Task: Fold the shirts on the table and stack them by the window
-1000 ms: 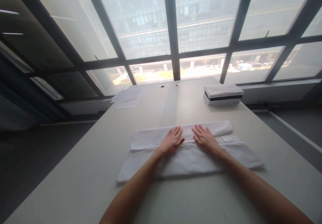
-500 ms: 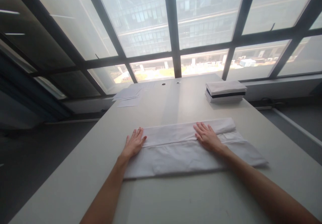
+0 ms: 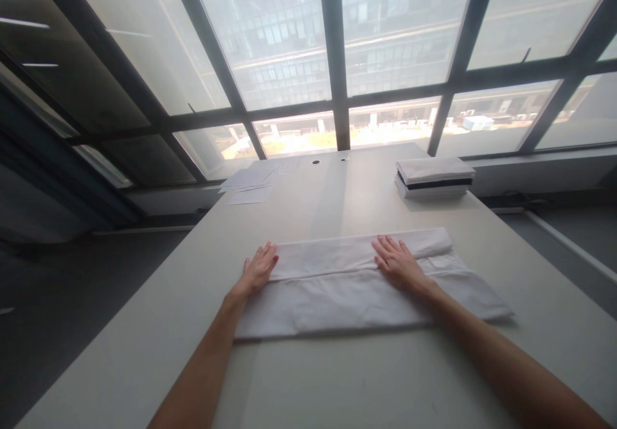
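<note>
A white cloth garment (image 3: 328,303), folded lengthwise into a wide flat strip, lies on the white table (image 3: 308,384). Its two folded edges meet along a seam running left to right, and its lower right end flares out to a point. My left hand (image 3: 258,268) rests on the left end of the cloth, fingers extended over its far left corner. Flat on the upper fold, right of the middle, lies my right hand (image 3: 396,262) with fingers slightly spread. Neither hand grips anything.
A stack of folded cloths (image 3: 434,178), white with a dark layer between, sits at the table's back right. Loose paper sheets (image 3: 250,184) lie at the back left. Large framed windows (image 3: 340,62) stand beyond the table's far edge.
My left hand has shifted very slightly left along the cloth's end. The right hand and the cloth stay nearly as they were; the view has tilted a little.
</note>
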Motion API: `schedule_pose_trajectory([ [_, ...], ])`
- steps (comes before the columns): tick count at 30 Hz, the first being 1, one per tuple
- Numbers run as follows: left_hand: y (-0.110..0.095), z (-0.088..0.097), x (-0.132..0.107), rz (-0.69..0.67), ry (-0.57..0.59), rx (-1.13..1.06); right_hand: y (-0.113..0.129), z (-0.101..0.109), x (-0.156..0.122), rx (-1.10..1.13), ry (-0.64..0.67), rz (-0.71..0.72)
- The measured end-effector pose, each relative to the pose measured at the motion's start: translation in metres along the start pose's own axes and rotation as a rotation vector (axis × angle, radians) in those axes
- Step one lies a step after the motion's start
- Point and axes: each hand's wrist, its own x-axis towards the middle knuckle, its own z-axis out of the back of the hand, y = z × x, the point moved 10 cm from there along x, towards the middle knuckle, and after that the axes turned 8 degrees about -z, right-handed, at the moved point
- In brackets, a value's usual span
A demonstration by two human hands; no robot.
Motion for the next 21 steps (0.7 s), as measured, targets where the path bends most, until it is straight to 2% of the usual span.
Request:
schedule_pose_trajectory([
  [2,-0.008,0.018,-0.002,0.018,-0.077,-0.033,0.000,0.000,0.000,0.002,-0.007,-0.001],
  [3,-0.019,0.028,-0.004,0.006,-0.126,-0.048,0.000,0.000,0.000,0.003,-0.010,0.000],
  [4,-0.035,0.036,-0.008,-0.027,-0.172,-0.061,0.000,0.000,0.000,0.004,-0.012,0.003],
  [6,-0.081,0.041,-0.019,-0.169,-0.220,-0.095,0.001,0.000,0.000,0.005,-0.014,0.011],
  [9,-0.152,0.021,-0.042,-0.391,-0.164,-0.095,0.001,0.000,0.001,0.000,-0.018,0.014],
  [11,-0.180,0.001,-0.055,-0.466,-0.105,-0.071,0.001,0.000,0.001,-0.008,-0.019,0.012],
  [13,-0.191,-0.014,-0.062,-0.487,-0.080,-0.041,0.001,-0.001,0.002,-0.016,-0.018,0.015],
  [15,-0.191,-0.020,-0.065,-0.488,-0.084,-0.020,0.001,-0.001,0.002,-0.021,-0.019,0.016],
  [21,-0.187,-0.017,-0.062,-0.466,-0.043,-0.004,0.002,0.001,0.001,-0.005,-0.034,0.019],
])
